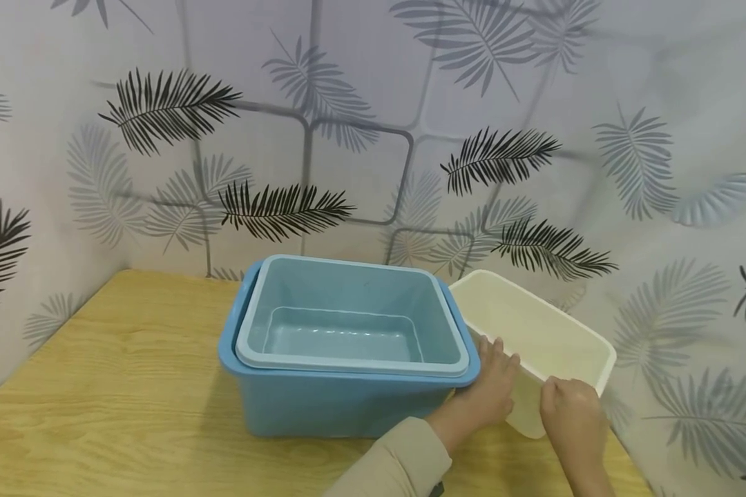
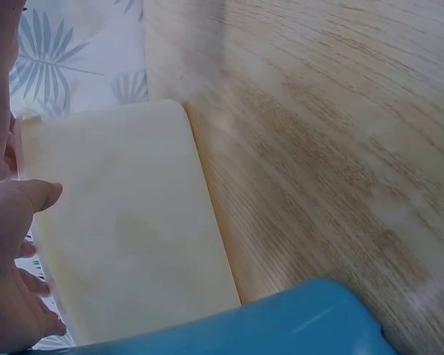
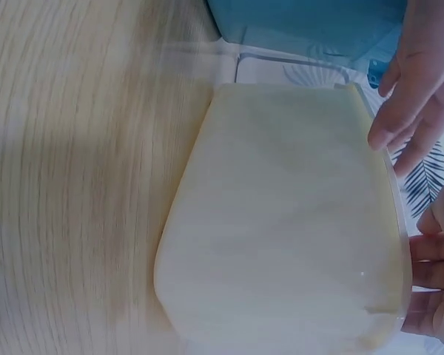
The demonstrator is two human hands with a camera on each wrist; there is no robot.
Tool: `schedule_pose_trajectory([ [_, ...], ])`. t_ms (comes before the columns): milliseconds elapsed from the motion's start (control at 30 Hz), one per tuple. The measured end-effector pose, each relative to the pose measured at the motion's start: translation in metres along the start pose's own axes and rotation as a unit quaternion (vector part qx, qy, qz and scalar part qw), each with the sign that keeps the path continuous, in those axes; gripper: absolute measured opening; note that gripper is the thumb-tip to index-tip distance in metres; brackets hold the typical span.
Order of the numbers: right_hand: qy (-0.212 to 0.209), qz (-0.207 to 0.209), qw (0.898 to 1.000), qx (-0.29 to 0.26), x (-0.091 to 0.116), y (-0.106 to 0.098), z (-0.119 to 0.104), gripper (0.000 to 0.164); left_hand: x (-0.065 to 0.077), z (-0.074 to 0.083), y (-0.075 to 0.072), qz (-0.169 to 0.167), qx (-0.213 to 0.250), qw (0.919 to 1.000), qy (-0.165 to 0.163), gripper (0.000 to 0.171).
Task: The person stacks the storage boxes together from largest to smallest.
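Observation:
A cream plastic bin (image 1: pixel 553 331) stands at the table's right, its opening facing up. My right hand (image 1: pixel 575 417) grips the near rim toward its right end, fingers curled over the edge. Farther left along that rim, my left hand (image 1: pixel 491 386) holds on, its thumb (image 2: pixel 43 194) against the outer wall and its fingers reaching over the edge. Directly left of that hand is a blue bin (image 1: pixel 348 404), with a lighter blue-grey bin (image 1: pixel 351 366) nested inside it. The right wrist view shows the cream bin's outer wall (image 3: pixel 281 214) broadside.
The bins stand on a wood-grain table (image 1: pixel 118 386). Behind and to the right hangs a pale leaf-patterned cloth (image 1: pixel 373 166), close to the cream bin's far side. The blue bin's rim (image 1: pixel 475 373) comes very near the left wrist.

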State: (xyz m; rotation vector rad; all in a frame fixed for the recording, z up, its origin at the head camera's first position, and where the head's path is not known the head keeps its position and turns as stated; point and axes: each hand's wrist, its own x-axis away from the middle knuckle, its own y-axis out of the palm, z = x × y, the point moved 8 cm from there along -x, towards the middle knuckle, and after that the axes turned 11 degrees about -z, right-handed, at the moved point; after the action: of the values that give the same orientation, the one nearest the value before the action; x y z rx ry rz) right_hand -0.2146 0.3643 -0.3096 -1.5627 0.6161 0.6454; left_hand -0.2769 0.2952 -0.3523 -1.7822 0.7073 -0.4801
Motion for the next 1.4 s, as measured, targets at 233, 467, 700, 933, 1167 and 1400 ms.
schedule_pose_trajectory([
  [233,0.016,0.017,1.000,-0.007,0.002,-0.004,0.004,0.020,0.001,0.000,0.005,-0.032,-0.087,0.9955,-0.021,0.062],
  [467,0.058,-0.027,0.998,0.010,0.008,0.001,0.002,0.016,0.002,-0.001,0.002,-0.012,-0.016,0.9996,-0.021,0.060],
  [700,0.078,-0.065,0.995,0.018,0.008,-0.001,0.011,0.020,0.007,0.003,-0.005,0.005,0.016,0.9998,-0.006,0.059],
  [933,0.151,-0.107,0.983,0.010,0.014,-0.003,0.029,0.025,0.005,0.004,-0.003,-0.012,-0.008,0.9995,-0.029,0.055],
  [1167,0.167,-0.109,0.980,0.009,0.016,-0.001,0.039,0.028,0.008,0.006,0.002,-0.005,-0.050,0.9982,-0.031,0.052],
  [1400,0.165,-0.078,0.983,0.006,0.016,-0.003,0.046,0.027,0.013,0.007,0.000,0.030,0.006,0.9993,-0.020,0.054],
])
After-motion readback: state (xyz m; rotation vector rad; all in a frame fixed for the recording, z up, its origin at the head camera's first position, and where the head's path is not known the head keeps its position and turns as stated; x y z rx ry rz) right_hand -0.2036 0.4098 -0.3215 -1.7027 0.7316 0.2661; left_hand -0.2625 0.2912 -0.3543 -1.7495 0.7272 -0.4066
